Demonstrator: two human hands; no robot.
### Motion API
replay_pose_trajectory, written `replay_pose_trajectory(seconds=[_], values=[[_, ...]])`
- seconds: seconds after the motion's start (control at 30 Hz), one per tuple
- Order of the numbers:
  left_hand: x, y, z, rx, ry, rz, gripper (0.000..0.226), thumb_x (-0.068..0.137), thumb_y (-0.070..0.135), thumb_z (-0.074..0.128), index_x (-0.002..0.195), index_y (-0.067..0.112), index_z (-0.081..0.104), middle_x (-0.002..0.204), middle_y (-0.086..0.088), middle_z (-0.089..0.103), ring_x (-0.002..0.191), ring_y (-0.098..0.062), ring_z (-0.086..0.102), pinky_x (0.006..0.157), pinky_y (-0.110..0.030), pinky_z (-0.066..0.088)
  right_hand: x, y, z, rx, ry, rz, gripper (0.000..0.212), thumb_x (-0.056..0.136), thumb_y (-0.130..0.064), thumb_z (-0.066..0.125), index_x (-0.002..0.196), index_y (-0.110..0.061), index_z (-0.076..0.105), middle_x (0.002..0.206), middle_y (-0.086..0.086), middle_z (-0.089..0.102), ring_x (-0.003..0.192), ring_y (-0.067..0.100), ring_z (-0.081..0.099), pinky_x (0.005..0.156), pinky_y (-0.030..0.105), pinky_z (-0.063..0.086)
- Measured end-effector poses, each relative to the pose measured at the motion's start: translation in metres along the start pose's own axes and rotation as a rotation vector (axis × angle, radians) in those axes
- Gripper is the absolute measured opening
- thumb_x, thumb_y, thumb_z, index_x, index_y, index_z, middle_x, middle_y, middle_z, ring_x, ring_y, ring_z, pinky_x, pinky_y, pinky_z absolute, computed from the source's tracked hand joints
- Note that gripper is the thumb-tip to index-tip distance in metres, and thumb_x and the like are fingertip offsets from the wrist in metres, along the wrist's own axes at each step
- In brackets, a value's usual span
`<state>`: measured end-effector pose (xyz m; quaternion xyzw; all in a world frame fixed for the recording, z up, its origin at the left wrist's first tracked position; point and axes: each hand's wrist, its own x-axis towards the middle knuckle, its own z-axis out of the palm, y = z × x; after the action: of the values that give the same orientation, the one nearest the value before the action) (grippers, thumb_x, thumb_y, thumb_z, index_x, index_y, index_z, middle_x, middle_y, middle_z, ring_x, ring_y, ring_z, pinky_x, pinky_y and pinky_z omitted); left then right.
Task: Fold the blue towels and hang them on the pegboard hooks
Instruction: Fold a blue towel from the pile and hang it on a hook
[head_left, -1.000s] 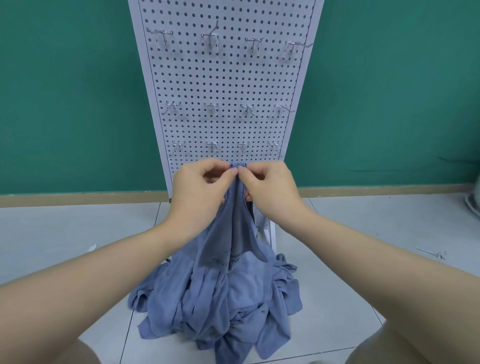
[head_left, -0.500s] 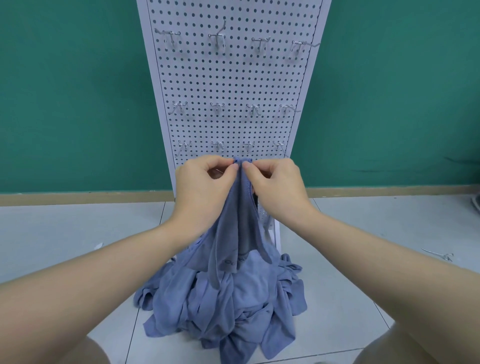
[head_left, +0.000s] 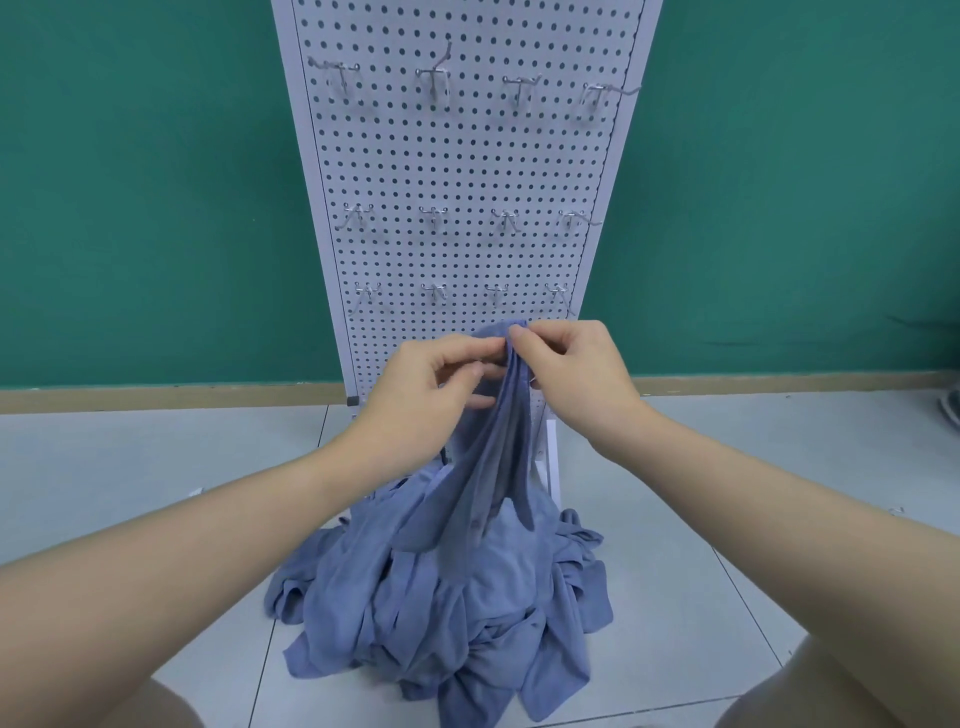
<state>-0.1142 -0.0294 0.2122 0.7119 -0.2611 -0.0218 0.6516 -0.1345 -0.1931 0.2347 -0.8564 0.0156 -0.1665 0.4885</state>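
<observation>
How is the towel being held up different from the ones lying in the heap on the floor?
The lifted towel is pulled up in front of the pegboard, pinched at its top edge by the left hand and the right hand; the heap of towels lies loose on the floor. The lifted towel hangs in long vertical folds, while the heap of towels is crumpled and tangled. Both are the same blue cloth, and neither is on a hook yet.

The tall white perforated metal pegboard runs off the top edge, so its upper rows are unseen; its lower middle and foot sit behind the lifted blue cloth towel and the two hands; the right hand hides its own fingertips behind that towel's gathered top; right of the pegboard, a grey object is cut by the frame edge, unidentifiable.
</observation>
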Motion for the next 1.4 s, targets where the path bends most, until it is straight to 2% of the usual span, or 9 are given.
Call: replay_pose_trajectory(seconds=[0.2,0.3,0.47,0.6,0.73,0.87,1.07,1.2,1.4], values=[[0.012,-0.006,-0.015,0.198,0.177,0.057,0.018,0.092,0.015,0.077,0.104,0.025,0.067,0.101,0.013,0.069,0.092,0.001,0.064,0.081,-0.018,0.053,-0.003,-0.006,-0.002,0.037,-0.068,-0.004,0.049,0.103,-0.021,0.058,0.060,-0.016,0.035,0.058,-0.004,0.025,0.055,0.012,0.023,0.056,0.030,0.021],[0.018,-0.007,-0.023,0.280,-0.001,0.008,0.028,0.098,0.027,0.070,0.125,0.025,0.063,0.119,0.015,0.067,0.110,0.004,0.061,0.092,-0.015,0.049,-0.003,-0.008,-0.003,0.063,-0.121,-0.014,0.046,0.103,-0.022,0.058,0.061,-0.013,0.043,0.059,-0.004,0.030,0.056,0.012,0.027,0.057,0.030,0.023],[0.015,-0.007,-0.024,0.304,-0.091,-0.067,0.033,0.101,0.034,0.064,0.079,0.009,0.060,0.066,0.007,0.050,0.059,-0.004,0.042,0.054,-0.017,0.033,-0.007,-0.009,-0.005,0.080,-0.215,-0.041,0.036,0.100,-0.026,0.067,0.065,-0.018,0.064,0.057,-0.013,0.047,0.057,0.006,0.038,0.057,0.022,0.032],[0.016,-0.005,-0.030,0.421,-0.097,-0.034,0.034,0.096,0.040,0.070,0.081,0.010,0.062,0.067,0.006,0.054,0.059,-0.004,0.044,0.054,-0.019,0.035,-0.004,-0.004,-0.002,0.092,-0.203,0.002,0.047,0.091,-0.043,0.061,0.084,0.004,0.063,0.073,0.021,0.054,0.070,0.017,0.046,0.070,0.039,0.042],[0.017,-0.003,-0.048,0.590,-0.230,-0.085,0.029,0.086,0.042,0.081,0.084,0.016,0.067,0.072,0.003,0.065,0.062,-0.003,0.052,0.060,-0.024,0.042,0.005,0.002,-0.004,0.172,-0.146,0.094,0.060,0.076,-0.052,0.057,0.089,0.006,0.056,0.078,0.011,0.051,0.076,0.022,0.044,0.074,0.041,0.039],[0.019,-0.002,-0.066,0.531,-0.138,-0.077,0.043,0.079,0.044,0.087,0.075,0.012,0.060,0.066,0.004,0.050,0.062,-0.008,0.044,0.062,-0.031,0.036,0.007,0.004,-0.012,0.220,-0.106,0.189,0.029,0.088,-0.030,0.054,0.076,-0.005,0.052,0.079,0.007,0.045,0.076,0.023,0.037,0.074,0.038,0.029],[0.019,0.000,-0.065,0.362,-0.021,0.011,0.020,0.087,0.029,0.083,0.094,0.026,0.065,0.077,0.007,0.065,0.065,-0.012,0.057,0.063,-0.030,0.050,0.011,0.012,-0.008,0.303,-0.111,0.224,0.013,0.104,-0.012,0.046,0.093,-0.010,0.054,0.088,0.010,0.048,0.075,0.021,0.048,0.061,0.016,0.048],[0.016,0.003,-0.065,0.401,-0.011,0.101,0.039,0.089,0.030,0.081,0.117,0.047,0.061,0.089,0.004,0.063,0.075,-0.035,0.059,0.072,-0.039,0.057,0.014,0.012,-0.004,0.327,-0.072,0.248,0.020,0.102,-0.016,0.045,0.083,-0.012,0.050,0.081,0.006,0.049,0.078,0.020,0.045,0.079,0.034,0.043],[0.014,0.008,-0.054,0.380,-0.043,0.149,0.018,0.089,0.023,0.080,0.093,0.037,0.071,0.084,0.024,0.068,0.068,-0.012,0.057,0.066,-0.039,0.056,0.015,0.012,-0.001,0.205,0.032,0.167,0.040,0.109,-0.040,0.036,0.099,-0.005,0.052,0.099,0.006,0.060,0.092,0.015,0.056,0.101,0.038,0.045]])
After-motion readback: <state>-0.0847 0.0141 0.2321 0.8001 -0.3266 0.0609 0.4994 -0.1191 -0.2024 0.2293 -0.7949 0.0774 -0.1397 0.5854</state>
